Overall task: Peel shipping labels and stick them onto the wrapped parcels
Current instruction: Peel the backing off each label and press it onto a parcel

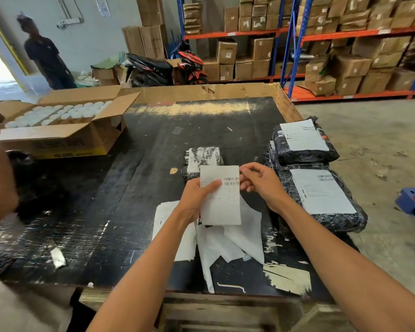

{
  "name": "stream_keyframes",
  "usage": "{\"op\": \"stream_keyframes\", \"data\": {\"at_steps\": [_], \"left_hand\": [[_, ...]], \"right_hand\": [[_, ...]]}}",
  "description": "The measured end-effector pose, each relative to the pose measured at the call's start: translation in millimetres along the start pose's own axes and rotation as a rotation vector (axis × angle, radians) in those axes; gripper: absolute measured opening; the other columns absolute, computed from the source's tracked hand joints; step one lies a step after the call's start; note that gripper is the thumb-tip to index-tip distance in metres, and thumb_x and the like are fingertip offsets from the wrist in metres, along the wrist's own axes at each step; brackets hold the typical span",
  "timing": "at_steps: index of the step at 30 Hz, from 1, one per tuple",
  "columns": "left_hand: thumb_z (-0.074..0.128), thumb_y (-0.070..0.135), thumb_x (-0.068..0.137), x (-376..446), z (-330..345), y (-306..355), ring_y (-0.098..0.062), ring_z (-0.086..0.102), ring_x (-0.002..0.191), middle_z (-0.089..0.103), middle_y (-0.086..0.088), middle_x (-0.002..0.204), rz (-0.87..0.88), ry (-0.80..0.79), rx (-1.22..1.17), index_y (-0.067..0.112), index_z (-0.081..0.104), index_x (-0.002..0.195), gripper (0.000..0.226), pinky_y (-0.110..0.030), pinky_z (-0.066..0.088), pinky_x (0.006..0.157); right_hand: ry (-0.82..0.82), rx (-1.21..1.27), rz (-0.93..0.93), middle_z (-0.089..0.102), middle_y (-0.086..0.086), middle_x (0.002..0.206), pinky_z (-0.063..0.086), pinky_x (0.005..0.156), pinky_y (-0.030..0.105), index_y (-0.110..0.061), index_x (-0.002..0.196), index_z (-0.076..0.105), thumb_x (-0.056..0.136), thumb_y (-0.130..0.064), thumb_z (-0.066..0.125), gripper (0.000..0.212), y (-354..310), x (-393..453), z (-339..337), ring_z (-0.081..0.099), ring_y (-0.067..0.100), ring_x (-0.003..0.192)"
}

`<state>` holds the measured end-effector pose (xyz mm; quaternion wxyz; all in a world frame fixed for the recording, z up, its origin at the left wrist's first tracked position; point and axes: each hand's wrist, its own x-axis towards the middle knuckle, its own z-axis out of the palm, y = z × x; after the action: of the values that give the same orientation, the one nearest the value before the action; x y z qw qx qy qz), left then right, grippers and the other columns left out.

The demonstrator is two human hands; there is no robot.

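While left hand [197, 195] grips barcoded label [222, 200], right hand [259, 183] pinches corner; print unreadable.

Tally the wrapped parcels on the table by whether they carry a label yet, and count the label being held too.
Labelled parcels: 2, the far one and the near one, both at the right edge.
Unlabelled parcels: 1, the small parcel beyond the hands.
Labels in hand: 1, the label held by the left hand and right hand.
Total: 4.
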<state>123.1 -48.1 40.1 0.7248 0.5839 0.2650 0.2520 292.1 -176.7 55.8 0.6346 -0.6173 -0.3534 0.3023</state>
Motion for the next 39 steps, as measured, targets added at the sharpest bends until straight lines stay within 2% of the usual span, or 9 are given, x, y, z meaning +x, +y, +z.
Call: {"op": "stream_keyframes", "data": {"at_steps": [8, 12, 16, 20, 23, 28, 31, 39], "left_hand": [[0.076, 0.016, 0.087, 0, -2, 1, -0.026, 0.077, 0.094, 0.079, -0.009, 0.103, 0.01, -0.024, 0.05, 0.007, 0.077, 0.106, 0.021, -0.028, 0.06, 0.071], [0.075, 0.015, 0.088, 1, -3, 3, -0.027, 0.076, 0.095, 0.079, -0.009, 0.103, 0.004, -0.023, 0.076, 0.005, 0.076, 0.108, 0.022, -0.031, 0.06, 0.073], [0.078, 0.018, 0.086, 1, -4, 4, -0.027, 0.076, 0.094, 0.079, -0.008, 0.102, -0.013, -0.019, 0.109, 0.008, 0.077, 0.104, 0.02, -0.033, 0.06, 0.075], [0.085, 0.026, 0.078, 1, -6, 10, -0.024, 0.075, 0.096, 0.079, -0.008, 0.105, 0.001, -0.051, 0.088, 0.013, 0.078, 0.101, 0.028, -0.034, 0.06, 0.079], [0.088, 0.022, 0.073, 3, -6, 12, -0.027, 0.075, 0.096, 0.078, -0.009, 0.105, 0.025, -0.04, 0.077, 0.011, 0.078, 0.102, 0.033, -0.037, 0.06, 0.083], [0.087, 0.016, 0.074, 4, -6, 8, -0.032, 0.075, 0.097, 0.078, -0.013, 0.103, 0.044, -0.015, 0.073, 0.008, 0.078, 0.103, 0.032, -0.042, 0.06, 0.085], [0.087, 0.017, 0.074, 3, -8, 7, -0.032, 0.075, 0.097, 0.078, -0.012, 0.103, 0.038, -0.01, 0.091, 0.008, 0.077, 0.105, 0.034, -0.044, 0.061, 0.087], [0.087, 0.015, 0.074, 1, -7, 10, -0.032, 0.075, 0.095, 0.078, -0.013, 0.101, 0.021, -0.02, 0.094, 0.008, 0.077, 0.102, 0.03, -0.042, 0.061, 0.084]], "right_hand": [[0.018, -0.246, -0.076, 0.076, 0.002, 0.078, 0.048, 0.05, 0.021, -0.021, 0.091, 0.074, 0.099, -0.015, 0.063, 0.015, -1, 2, -2, 0.066, 0.013, 0.058], [0.015, -0.283, -0.083, 0.077, -0.003, 0.081, 0.047, 0.052, 0.019, -0.029, 0.089, 0.073, 0.098, -0.021, 0.063, 0.016, -1, 1, -2, 0.067, 0.009, 0.06], [-0.039, -0.21, -0.068, 0.075, -0.001, 0.08, 0.046, 0.053, 0.019, -0.033, 0.084, 0.074, 0.097, -0.02, 0.062, 0.022, -1, 0, -3, 0.064, 0.01, 0.062], [-0.107, -0.148, -0.067, 0.072, 0.0, 0.078, 0.046, 0.054, 0.019, -0.027, 0.086, 0.075, 0.096, -0.02, 0.063, 0.017, -1, -1, -3, 0.063, 0.01, 0.064], [-0.16, -0.128, -0.079, 0.071, 0.001, 0.078, 0.045, 0.054, 0.019, -0.022, 0.087, 0.074, 0.097, -0.019, 0.064, 0.014, 0, -2, -1, 0.063, 0.012, 0.064], [-0.125, -0.122, -0.087, 0.074, 0.002, 0.079, 0.046, 0.053, 0.022, -0.013, 0.101, 0.075, 0.097, -0.016, 0.065, 0.011, 3, -3, 1, 0.062, 0.014, 0.062], [-0.11, -0.179, -0.085, 0.076, 0.001, 0.081, 0.045, 0.054, 0.025, -0.015, 0.096, 0.074, 0.095, -0.021, 0.066, 0.009, 4, -4, 1, 0.063, 0.014, 0.061], [-0.111, -0.251, -0.078, 0.076, -0.005, 0.078, 0.044, 0.054, 0.018, -0.027, 0.084, 0.075, 0.091, -0.032, 0.068, 0.011, 5, -4, 2, 0.061, 0.01, 0.059]]}}
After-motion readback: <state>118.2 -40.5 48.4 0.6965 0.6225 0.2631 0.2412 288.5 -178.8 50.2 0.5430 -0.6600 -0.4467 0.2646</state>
